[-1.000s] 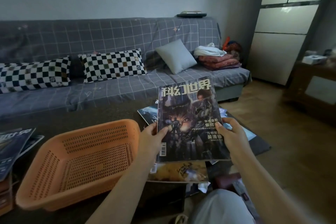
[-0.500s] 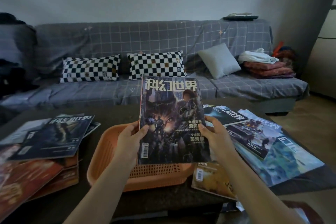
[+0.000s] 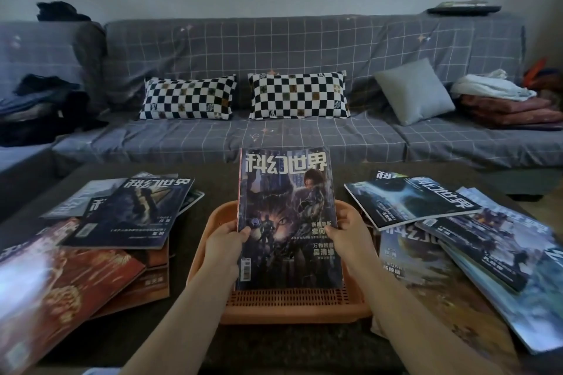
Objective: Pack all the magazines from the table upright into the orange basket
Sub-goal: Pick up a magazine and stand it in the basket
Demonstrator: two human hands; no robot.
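A dark science-fiction magazine [image 3: 286, 207] stands upright, its lower edge down inside the orange basket [image 3: 292, 307] at the table's near middle. My left hand [image 3: 224, 245] grips its left edge and my right hand [image 3: 350, 236] grips its right edge, thumbs on the cover. Several magazines lie in a loose pile on the left [image 3: 128, 216], with a red-covered one [image 3: 61, 280] nearest me. Several more are fanned out on the right [image 3: 426, 201]. The basket's floor is hidden behind the held magazine.
The dark table [image 3: 213, 173] runs up to a grey checked sofa [image 3: 274, 137] with two black-and-white pillows [image 3: 189, 97], a grey cushion [image 3: 414, 91] and folded blankets [image 3: 511, 106]. Dark clothes [image 3: 45, 106] lie at the sofa's left end.
The view has swung left, bringing the basket to the middle. The magazine, held in both hands throughout, has come over the basket and lowered so its bottom edge sits inside.
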